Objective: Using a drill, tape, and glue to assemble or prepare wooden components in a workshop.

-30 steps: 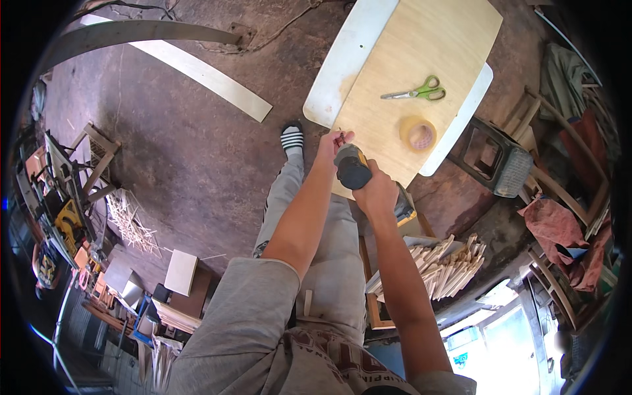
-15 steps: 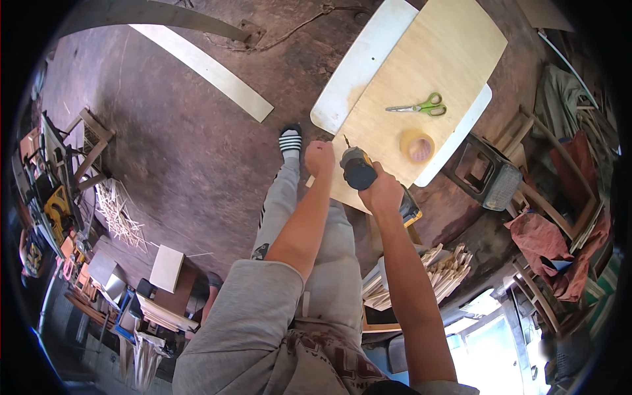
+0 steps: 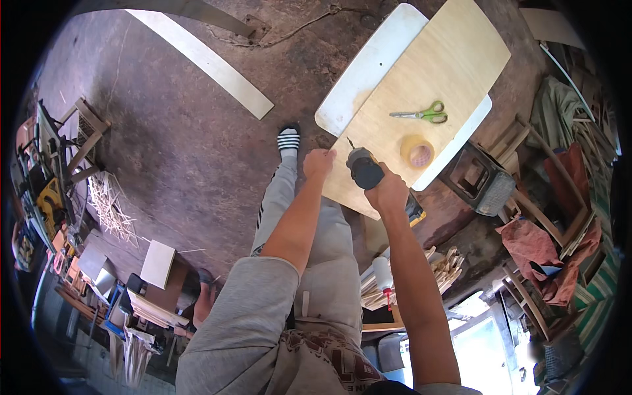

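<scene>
My right hand (image 3: 388, 191) is wrapped round the grip of a yellow-and-black cordless drill (image 3: 366, 170). Its thin bit (image 3: 350, 142) points away from me, over the near left part of a pale plywood board (image 3: 442, 60). At the board's left edge my left hand (image 3: 318, 163) is closed, thumb on the rim; the fingers underneath are hidden. Green-handled scissors (image 3: 433, 112) and a roll of clear tape (image 3: 417, 152) lie on the board. A white tabletop (image 3: 352, 78) shows from under the board on both sides.
A long pale wood strip (image 3: 217, 76) lies on the floor ahead left. Right of the board stands a dark plastic stool (image 3: 490, 187), with wooden frames and cloth beyond. Bundled sticks (image 3: 446, 268) and a white bottle with a red tip (image 3: 382, 272) are near my right forearm. Another person's foot (image 3: 205, 276) shows at lower left.
The view has shifted slightly. My left hand has turned, its thumb now against the board's edge. The drill stays in my right hand, and the bottle has come into sight beside my right forearm.
</scene>
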Tool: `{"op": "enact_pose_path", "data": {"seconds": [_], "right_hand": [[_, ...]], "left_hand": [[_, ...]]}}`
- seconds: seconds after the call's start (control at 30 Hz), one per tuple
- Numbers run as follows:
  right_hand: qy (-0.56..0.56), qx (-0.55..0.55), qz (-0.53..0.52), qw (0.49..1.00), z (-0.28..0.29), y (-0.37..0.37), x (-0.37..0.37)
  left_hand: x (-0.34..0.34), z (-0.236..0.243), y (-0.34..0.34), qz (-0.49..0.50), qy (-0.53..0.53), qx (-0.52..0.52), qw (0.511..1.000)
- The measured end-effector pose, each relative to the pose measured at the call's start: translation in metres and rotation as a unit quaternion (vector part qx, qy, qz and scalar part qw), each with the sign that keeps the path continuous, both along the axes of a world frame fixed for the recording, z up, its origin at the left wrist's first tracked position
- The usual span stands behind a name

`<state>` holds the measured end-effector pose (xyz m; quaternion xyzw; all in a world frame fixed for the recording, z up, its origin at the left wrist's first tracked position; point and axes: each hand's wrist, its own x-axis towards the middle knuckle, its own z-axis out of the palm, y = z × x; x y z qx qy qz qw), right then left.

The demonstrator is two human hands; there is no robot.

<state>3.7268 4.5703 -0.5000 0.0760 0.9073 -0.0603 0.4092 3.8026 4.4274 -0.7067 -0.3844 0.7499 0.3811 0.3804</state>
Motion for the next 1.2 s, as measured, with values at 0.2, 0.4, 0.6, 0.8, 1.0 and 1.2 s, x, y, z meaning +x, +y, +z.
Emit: {"op": "enact_pose_path", "data": {"seconds": [0.2, 0.4, 0.6, 0.8, 1.0, 1.2], "right_hand": [[-0.004, 0.003, 0.008, 1.000, 0.004, -0.004, -0.005], [-0.002, 0.004, 0.042, 0.999, -0.001, -0.007, -0.005], [-0.051, 0.048, 0.061, 0.996, -0.029, 0.012, -0.011], [0.015, -0.048, -0.137, 0.989, -0.009, 0.055, 0.005], [0.060, -0.100, -0.142, 0.983, -0.016, 0.031, 0.019], [0.046, -0.080, -0.140, 0.986, -0.031, 0.030, 0.026]], "left_hand": [[-0.004, 0.006, 0.000, 0.006, -0.020, -0.001, 1.000], [-0.006, 0.010, -0.006, 0.003, -0.024, -0.002, 1.000], [-0.017, 0.009, -0.012, -0.049, 0.013, 0.006, 0.999], [0.012, 0.015, -0.002, 0.088, 0.092, -0.040, 0.991], [-0.031, 0.002, 0.033, 0.493, -0.061, 0.424, 0.758], [-0.044, -0.016, 0.044, 0.599, -0.062, 0.472, 0.644]]}}
